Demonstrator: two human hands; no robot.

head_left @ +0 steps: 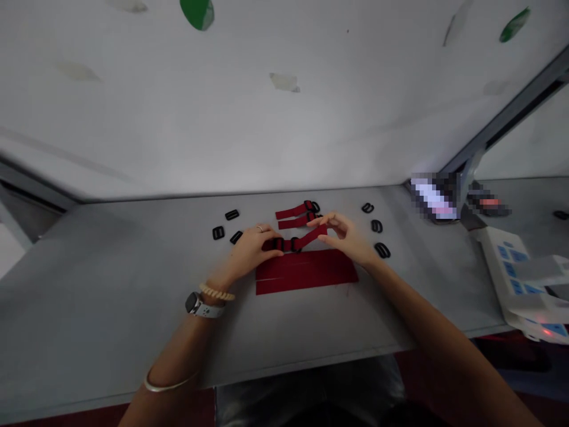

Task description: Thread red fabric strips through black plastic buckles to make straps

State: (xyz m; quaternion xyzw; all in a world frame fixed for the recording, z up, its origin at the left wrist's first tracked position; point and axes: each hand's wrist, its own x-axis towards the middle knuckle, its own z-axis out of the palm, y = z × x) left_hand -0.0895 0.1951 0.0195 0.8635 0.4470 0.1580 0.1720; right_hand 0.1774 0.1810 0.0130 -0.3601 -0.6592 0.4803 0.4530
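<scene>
Between my hands runs a red webbing strap [306,239] threaded with a black slide buckle [278,244] and a black ring [296,244]. My left hand [253,252] is closed on the strap's left end, beside the slide buckle. Thumb and fingers of my right hand [344,237] pinch its right end, which is lifted a little. Just beyond lie two finished-looking red straps [291,212] with black buckles at their right ends, partly behind my right fingers. Flat red strips [306,270] lie side by side on the table, nearer to me.
Loose black slide buckles [218,232] lie left of my left hand. Several black rings [377,226] lie to the right. A phone [435,198] leans at the back right, near a white machine [520,279]. A white panel [249,130] rises behind the grey table [111,284].
</scene>
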